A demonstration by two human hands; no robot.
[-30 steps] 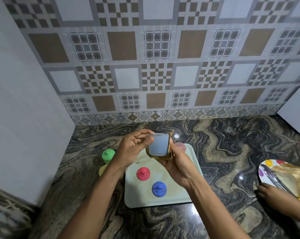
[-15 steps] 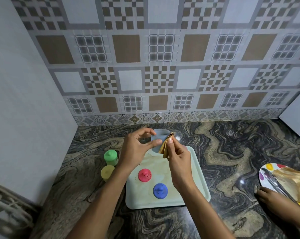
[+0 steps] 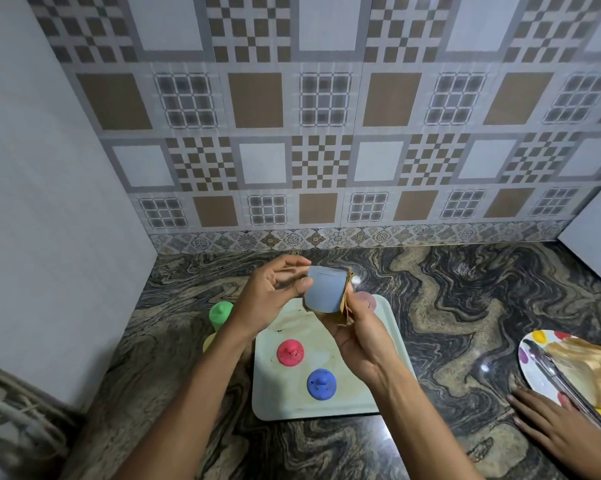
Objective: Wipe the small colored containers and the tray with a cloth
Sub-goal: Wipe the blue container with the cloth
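A dark stone counter (image 3: 465,306) with pale swirling veins runs up to a wall of brown, grey and white patterned tiles (image 3: 326,133); a plain pale wall (image 3: 50,202) closes the corner on the left.

Above the far end of a pale green tray (image 3: 330,407), both hands meet around a light blue container (image 3: 326,292) held clear of the counter. The left hand (image 3: 271,299) comes in from the left with its thumb on the container's near side and its fingers curved round the top edge. The right hand (image 3: 358,334) sits below and to the right, palm turned up, its fingers curled under a folded tan cloth (image 3: 346,306) that it presses to the container's right side and base.

On the tray stand a red container (image 3: 290,353) and a blue container (image 3: 321,383), apart from each other, with a pink container (image 3: 366,301) at the far right corner, partly hidden behind the right hand. Left of the tray, on the counter, stand a green container (image 3: 220,314) and a yellow container (image 3: 209,342), the latter mostly hidden by the left forearm.

At the lower right, another person's hand (image 3: 562,431) lies flat on the counter beside a spotted plate (image 3: 534,348) carrying metal tongs (image 3: 569,386).
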